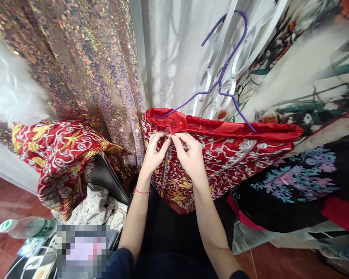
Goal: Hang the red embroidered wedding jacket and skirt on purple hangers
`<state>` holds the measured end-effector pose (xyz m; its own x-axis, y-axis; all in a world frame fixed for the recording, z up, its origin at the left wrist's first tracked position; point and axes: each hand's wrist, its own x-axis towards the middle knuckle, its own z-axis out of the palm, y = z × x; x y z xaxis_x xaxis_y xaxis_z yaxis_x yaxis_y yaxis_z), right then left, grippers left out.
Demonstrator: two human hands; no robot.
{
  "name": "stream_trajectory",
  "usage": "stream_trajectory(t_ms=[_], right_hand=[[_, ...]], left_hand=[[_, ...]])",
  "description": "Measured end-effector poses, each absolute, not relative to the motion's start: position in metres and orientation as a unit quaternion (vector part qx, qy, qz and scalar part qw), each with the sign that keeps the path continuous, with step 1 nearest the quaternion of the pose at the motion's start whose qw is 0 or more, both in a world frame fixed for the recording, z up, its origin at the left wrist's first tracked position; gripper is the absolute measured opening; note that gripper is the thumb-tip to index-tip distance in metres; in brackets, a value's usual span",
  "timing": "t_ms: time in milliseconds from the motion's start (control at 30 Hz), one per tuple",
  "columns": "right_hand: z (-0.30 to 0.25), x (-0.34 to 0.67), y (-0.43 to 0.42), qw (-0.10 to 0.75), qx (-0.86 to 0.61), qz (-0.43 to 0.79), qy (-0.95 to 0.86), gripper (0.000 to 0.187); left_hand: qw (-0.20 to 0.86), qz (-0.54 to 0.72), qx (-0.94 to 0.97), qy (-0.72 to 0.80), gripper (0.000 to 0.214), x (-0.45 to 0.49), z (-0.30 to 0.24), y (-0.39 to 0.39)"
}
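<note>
A red garment (232, 151) embroidered in silver and gold hangs on a purple wire hanger (221, 77). Both my hands are raised to its upper edge near the left end. My left hand (154, 153) pinches the fabric just under the red satin band, fingers closed. My right hand (189, 155) pinches the same spot from the right, fingertips meeting those of the left. A small red fastening sits right above the fingertips; what exactly they grip is hidden. A red string circles my left wrist.
A second red embroidered piece (58, 155) drapes at the left. Behind hang a sequined curtain (84, 62) and a white sheer curtain (168, 50). Floral fabrics (296, 178) lie at the right. A plastic bottle (26, 226) lies at lower left.
</note>
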<state>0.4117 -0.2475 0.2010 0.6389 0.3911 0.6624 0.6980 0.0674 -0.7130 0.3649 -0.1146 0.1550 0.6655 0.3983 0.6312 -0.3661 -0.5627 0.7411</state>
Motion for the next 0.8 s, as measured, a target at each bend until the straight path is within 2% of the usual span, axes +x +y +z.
stream_trajectory(t_ms=[100, 267, 433, 667, 800], right_hand=[[0.208, 0.416, -0.254, 0.603, -0.662, -0.156, -0.417, 0.022], [0.221, 0.419, -0.263, 0.599, -0.627, -0.172, -0.468, 0.02], [0.225, 0.417, -0.269, 0.581, -0.64, -0.149, -0.481, 0.021], [0.218, 0.426, -0.27, 0.565, -0.703, -0.061, -0.427, 0.036], [0.214, 0.438, -0.267, 0.505, -0.754, -0.097, -0.409, 0.046]], left_hand=[[0.483, 0.385, 0.786, -0.002, 0.022, 0.362, 0.157, -0.115], [0.585, 0.354, 0.729, -0.032, 0.028, 0.361, 0.165, -0.121], [0.576, 0.368, 0.729, -0.027, 0.027, 0.365, 0.174, -0.125], [0.65, 0.403, 0.644, 0.02, 0.032, 0.363, 0.163, -0.112], [0.598, 0.423, 0.678, 0.057, 0.035, 0.346, 0.152, -0.103]])
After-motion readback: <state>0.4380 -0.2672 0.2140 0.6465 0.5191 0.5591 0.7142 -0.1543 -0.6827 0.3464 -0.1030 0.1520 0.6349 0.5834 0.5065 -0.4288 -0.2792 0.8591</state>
